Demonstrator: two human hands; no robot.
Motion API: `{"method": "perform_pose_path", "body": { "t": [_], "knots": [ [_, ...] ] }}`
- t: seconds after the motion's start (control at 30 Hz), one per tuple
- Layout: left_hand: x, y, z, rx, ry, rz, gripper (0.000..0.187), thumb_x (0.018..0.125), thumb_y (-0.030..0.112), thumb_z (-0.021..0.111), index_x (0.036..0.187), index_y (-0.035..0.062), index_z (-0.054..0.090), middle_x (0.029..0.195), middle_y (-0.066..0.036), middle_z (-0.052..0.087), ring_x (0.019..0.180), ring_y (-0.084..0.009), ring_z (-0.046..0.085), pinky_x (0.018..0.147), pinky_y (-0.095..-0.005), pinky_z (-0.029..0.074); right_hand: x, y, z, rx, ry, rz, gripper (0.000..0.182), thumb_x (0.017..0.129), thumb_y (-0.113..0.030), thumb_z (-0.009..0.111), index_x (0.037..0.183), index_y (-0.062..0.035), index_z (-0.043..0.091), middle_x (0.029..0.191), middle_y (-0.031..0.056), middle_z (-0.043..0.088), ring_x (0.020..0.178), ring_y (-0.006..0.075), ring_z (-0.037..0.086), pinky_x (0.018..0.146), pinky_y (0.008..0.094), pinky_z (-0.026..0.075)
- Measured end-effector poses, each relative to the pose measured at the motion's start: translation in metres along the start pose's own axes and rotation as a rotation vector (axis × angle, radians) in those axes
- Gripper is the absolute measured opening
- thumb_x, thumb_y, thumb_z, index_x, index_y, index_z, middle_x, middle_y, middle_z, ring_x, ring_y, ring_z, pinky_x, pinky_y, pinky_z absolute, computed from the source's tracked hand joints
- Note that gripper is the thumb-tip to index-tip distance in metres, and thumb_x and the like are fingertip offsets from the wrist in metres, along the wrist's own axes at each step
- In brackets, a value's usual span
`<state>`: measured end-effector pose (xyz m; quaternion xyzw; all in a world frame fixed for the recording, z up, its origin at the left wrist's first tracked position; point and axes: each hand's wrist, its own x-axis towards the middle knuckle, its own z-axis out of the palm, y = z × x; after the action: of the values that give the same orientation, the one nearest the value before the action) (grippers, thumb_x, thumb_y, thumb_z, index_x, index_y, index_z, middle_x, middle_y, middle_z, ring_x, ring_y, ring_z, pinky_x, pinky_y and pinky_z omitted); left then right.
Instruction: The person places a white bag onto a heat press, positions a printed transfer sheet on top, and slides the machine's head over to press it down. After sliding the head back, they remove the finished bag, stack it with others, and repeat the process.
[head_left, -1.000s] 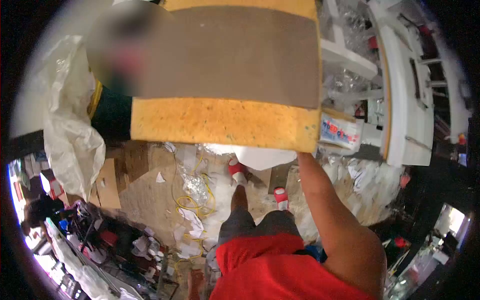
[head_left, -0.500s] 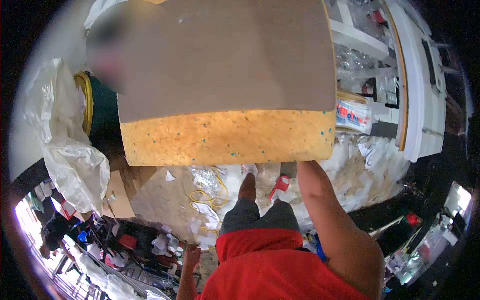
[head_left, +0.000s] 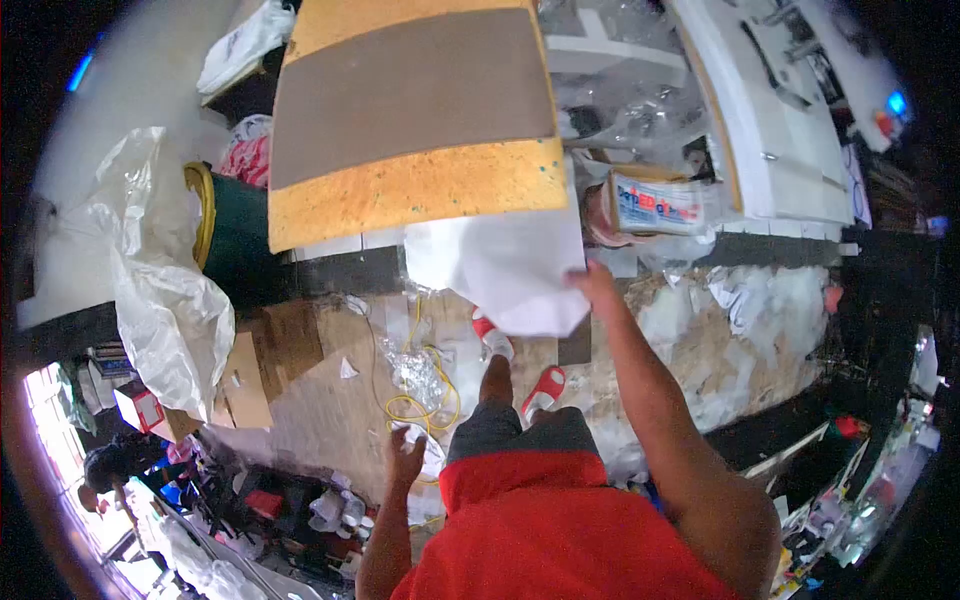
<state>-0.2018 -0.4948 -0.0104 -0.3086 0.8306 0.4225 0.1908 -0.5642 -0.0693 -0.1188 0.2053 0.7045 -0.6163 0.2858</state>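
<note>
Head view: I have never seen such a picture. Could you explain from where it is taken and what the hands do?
The work here is bare-handed, without any machine. One camera, worn on the head, looks forward and down; the red shirt and grey shorts are the wearer's. The right hand appears to hold the edge of a white sheet showing beyond the near side of a yellow speckled block. A brown panel covers the block's middle. The left hand is nearer the wearer; whether it holds anything is unclear.
</note>
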Motion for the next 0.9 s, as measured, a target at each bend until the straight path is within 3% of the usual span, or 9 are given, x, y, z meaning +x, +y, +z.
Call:
{"method": "perform_pose_path", "body": {
  "t": [0.07, 0.13, 0.17, 0.3, 0.4, 0.6, 0.67, 0.83, 0.9],
  "knots": [
    [0.033, 0.005, 0.038, 0.132, -0.135, 0.488, 0.071, 0.087, 0.029, 0.075, 0.145, 0.0038, 0.041, 0.144, -0.020, 0.049, 0.132, -0.0356, 0.050, 0.108, -0.0516, 0.040, -0.102, -0.011, -0.006, 0.212, -0.032, 0.048, 0.043, 0.082, -0.010, 0.075, 0.123, -0.0038, 0.062, 0.105, 0.0091, 0.071, 0.090, 0.0216, 0.068, 0.080, 0.0395, 0.056],
    [0.036, 0.075, 0.050, -0.130, -0.405, 0.234, 0.093, 0.088, 0.039, 0.077, 0.157, 0.0090, 0.021, 0.155, -0.016, 0.040, 0.139, -0.0326, 0.044, 0.111, -0.0547, 0.036, -0.175, 0.006, -0.028, 0.279, -0.142, 0.097, 0.051, 0.083, -0.009, 0.074, 0.131, -0.0023, 0.057, 0.112, 0.0101, 0.069, 0.096, 0.0230, 0.067, 0.084, 0.0369, 0.056],
    [0.011, 0.157, 0.059, -0.727, -0.500, -0.565, 0.101, 0.089, 0.042, 0.077, 0.160, 0.0116, 0.013, 0.157, -0.017, 0.038, 0.141, -0.0320, 0.041, 0.112, -0.0556, 0.035, -0.207, 0.018, -0.039, 0.257, -0.139, 0.124, 0.050, 0.083, -0.010, 0.073, 0.131, -0.0021, 0.058, 0.112, 0.0106, 0.069, 0.096, 0.0235, 0.067, 0.083, 0.0367, 0.056],
    [-0.014, 0.200, 0.078, -0.619, -0.650, -0.125, 0.107, 0.086, 0.038, 0.081, 0.159, 0.0220, 0.004, 0.139, -0.020, 0.057, 0.122, -0.0328, 0.059, 0.104, -0.0500, 0.046, -0.292, 0.010, -0.077, 0.205, -0.101, 0.225, 0.063, 0.081, -0.007, 0.077, 0.138, 0.0019, 0.052, 0.110, 0.0121, 0.069, 0.094, 0.0218, 0.067, 0.084, 0.0341, 0.054],
    [-0.032, 0.227, 0.042, -0.644, -0.335, 0.002, 0.087, 0.088, 0.012, 0.077, 0.156, 0.0149, 0.023, 0.111, -0.016, 0.068, 0.093, -0.0211, 0.067, 0.084, -0.0366, 0.056, -0.342, -0.080, -0.064, -0.098, 0.246, 0.053, 0.090, 0.076, -0.006, 0.080, 0.152, -0.0018, 0.032, 0.118, 0.0149, 0.067, 0.098, 0.0254, 0.067, 0.085, 0.0386, 0.057],
    [-0.040, 0.412, -0.152, -0.376, 0.190, 0.680, 0.072, 0.082, 0.001, 0.079, 0.146, 0.0030, 0.047, 0.113, -0.006, 0.068, 0.088, -0.0082, 0.061, 0.075, -0.0243, 0.051, -0.319, -0.293, -0.026, -0.093, 0.158, -0.638, 0.068, 0.079, -0.011, 0.078, 0.143, -0.0142, 0.053, 0.124, 0.0122, 0.066, 0.109, 0.0221, 0.064, 0.095, 0.0372, 0.051],
    [0.000, 0.471, -0.219, -0.217, 0.388, 1.018, 0.066, 0.086, -0.001, 0.074, 0.146, 0.0013, 0.047, 0.131, -0.014, 0.063, 0.120, -0.0188, 0.058, 0.104, -0.0320, 0.044, -0.290, -0.391, -0.016, -0.268, 0.297, -0.797, 0.049, 0.084, -0.020, 0.076, 0.131, -0.0148, 0.063, 0.116, 0.0077, 0.069, 0.103, 0.0180, 0.064, 0.090, 0.0357, 0.051],
    [-0.014, 0.573, -0.351, -0.704, 1.043, 1.740, 0.048, 0.094, -0.001, 0.053, 0.141, -0.0008, 0.047, 0.118, -0.013, 0.060, 0.099, -0.0194, 0.061, 0.081, -0.0319, 0.052, -0.388, -0.573, 0.074, 0.272, 0.574, -2.036, 0.036, 0.095, -0.004, 0.061, 0.131, -0.0064, 0.058, 0.125, 0.0123, 0.066, 0.103, 0.0132, 0.060, 0.091, 0.0286, 0.048],
    [0.025, 0.574, -0.362, -0.327, 1.304, 1.656, 0.047, 0.094, 0.002, 0.048, 0.141, -0.0006, 0.047, 0.111, -0.014, 0.058, 0.093, -0.0237, 0.061, 0.077, -0.0367, 0.052, -0.344, -0.574, 0.082, 0.112, 0.714, -1.936, 0.032, 0.098, -0.008, 0.059, 0.130, -0.0044, 0.060, 0.120, 0.0116, 0.067, 0.101, 0.0165, 0.063, 0.089, 0.0308, 0.050]
  ]
}}
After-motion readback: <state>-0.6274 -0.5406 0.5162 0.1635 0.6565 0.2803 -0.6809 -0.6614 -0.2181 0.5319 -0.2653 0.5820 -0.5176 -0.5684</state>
